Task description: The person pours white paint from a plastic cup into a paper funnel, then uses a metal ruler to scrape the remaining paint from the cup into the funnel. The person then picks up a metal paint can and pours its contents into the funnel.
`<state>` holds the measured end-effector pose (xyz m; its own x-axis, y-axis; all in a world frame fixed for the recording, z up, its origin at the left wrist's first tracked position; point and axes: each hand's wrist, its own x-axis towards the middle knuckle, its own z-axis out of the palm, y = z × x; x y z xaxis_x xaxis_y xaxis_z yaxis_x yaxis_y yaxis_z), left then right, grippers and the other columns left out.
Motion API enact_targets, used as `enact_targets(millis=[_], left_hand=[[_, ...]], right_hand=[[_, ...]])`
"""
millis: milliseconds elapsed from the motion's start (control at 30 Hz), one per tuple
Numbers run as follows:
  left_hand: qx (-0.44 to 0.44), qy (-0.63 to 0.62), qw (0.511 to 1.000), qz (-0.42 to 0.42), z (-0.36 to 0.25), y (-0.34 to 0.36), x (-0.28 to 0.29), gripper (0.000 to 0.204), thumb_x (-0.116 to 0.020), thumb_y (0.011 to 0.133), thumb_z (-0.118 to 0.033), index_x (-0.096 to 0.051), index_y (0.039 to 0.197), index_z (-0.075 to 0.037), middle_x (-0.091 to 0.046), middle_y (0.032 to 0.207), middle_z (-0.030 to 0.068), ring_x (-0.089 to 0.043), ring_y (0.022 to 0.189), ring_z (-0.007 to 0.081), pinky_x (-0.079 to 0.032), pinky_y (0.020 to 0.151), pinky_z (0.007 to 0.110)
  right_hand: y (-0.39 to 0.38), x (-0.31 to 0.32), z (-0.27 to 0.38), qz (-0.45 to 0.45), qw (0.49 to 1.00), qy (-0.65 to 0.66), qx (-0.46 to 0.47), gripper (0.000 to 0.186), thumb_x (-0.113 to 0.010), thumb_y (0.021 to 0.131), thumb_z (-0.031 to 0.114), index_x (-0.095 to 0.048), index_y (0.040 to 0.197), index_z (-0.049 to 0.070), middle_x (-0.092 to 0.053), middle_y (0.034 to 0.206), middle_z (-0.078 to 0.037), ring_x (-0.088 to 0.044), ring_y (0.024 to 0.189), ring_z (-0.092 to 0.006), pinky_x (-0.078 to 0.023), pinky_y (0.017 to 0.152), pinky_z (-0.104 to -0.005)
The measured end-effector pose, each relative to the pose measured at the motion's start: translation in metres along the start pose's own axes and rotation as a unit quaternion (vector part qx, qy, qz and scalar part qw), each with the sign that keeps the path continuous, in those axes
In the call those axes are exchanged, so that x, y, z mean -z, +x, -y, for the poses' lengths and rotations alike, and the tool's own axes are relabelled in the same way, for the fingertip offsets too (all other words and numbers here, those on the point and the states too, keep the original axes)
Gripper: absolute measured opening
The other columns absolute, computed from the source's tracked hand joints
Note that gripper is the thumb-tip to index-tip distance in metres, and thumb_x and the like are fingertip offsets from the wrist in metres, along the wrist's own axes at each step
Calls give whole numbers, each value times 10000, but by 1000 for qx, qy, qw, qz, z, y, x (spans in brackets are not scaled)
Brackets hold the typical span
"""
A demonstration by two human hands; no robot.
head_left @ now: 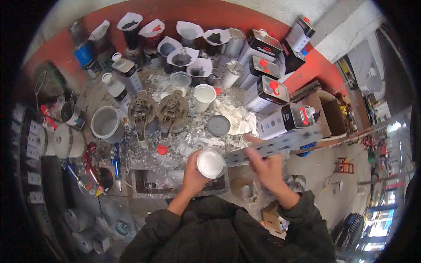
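Note:
My left hand [193, 175] is wrapped round the side of a clear cup [212, 162] of white paint, held over the bench's front edge. In my right hand [268, 172], which is smeared by motion, is a long flat grey mixing stick [280, 143] with rows of dark spots. One end of the stick meets the cup's right rim; whether it dips into the paint I cannot tell. The other end reaches far right, in front of a white-and-black can [287, 119]. Beyond the cup lie a grey round lid [218, 125] and a red cap [162, 150].
A white tub [204, 97] and a crumpled white cloth [234, 117] stand on the paint-stained bench. Several cans with paper funnels [182, 57] line the back. Red-capped solvent cans [266, 94] crowd the right. Left are a grey bucket [106, 124] and spray guns [94, 168].

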<state>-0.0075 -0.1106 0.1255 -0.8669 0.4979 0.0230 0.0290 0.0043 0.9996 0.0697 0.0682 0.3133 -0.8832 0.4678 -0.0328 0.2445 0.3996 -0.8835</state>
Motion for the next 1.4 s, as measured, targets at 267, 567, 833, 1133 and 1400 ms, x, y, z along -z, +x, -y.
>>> enact_targets(millis=[267, 567, 833, 1133, 1400], left_hand=[[-21, 12, 999, -33, 0, 2, 7, 858, -928, 625, -30, -513, 1376, -38, -614, 1312, 128, -598, 1241, 287, -474, 1063, 397], [-31, -17, 999, -21, -6, -4, 4, 839, -920, 663, -61, -488, 1382, -41, -600, 1331, 114, -584, 1242, 235, -454, 1075, 379], [0, -21, 1000, -11, -15, -22, 3, 634, -859, 756, -85, -565, 1316, -37, -655, 1244, 95, -632, 1174, 222, -496, 1008, 364], [89, 22, 992, -90, -29, -105, 50, 677, -869, 761, -69, -565, 1366, -62, -624, 1342, 84, -607, 1225, 203, -491, 1035, 376], [102, 52, 972, -205, -44, -173, 110, 794, -820, 707, -15, -479, 1421, -70, -558, 1344, 75, -540, 1240, 251, -435, 1083, 413]], right_hand=[[-2, 60, 31, -121, 984, 122, 47, 405, -645, 1001, 107, -610, 1381, -30, -622, 802, 7, -492, 548, -47, -372, 482, -208], [25, 40, 56, 196, 929, -144, 278, 403, -763, 909, 102, -696, 1306, 85, -710, 893, -100, -628, 709, -221, -491, 655, -341], [43, -26, -5, 258, 889, -119, 358, 377, -686, 973, 368, -708, 1301, 184, -694, 879, -166, -658, 714, -387, -492, 613, -467], [60, -56, -2, 275, 934, 143, 176, 306, -758, 930, 257, -740, 1138, 33, -735, 830, -95, -681, 706, -150, -544, 690, -298], [-12, -84, -210, 371, 925, -81, 9, 334, -706, 948, 383, -760, 924, 55, -727, 800, -110, -694, 722, -257, -511, 648, -405]])
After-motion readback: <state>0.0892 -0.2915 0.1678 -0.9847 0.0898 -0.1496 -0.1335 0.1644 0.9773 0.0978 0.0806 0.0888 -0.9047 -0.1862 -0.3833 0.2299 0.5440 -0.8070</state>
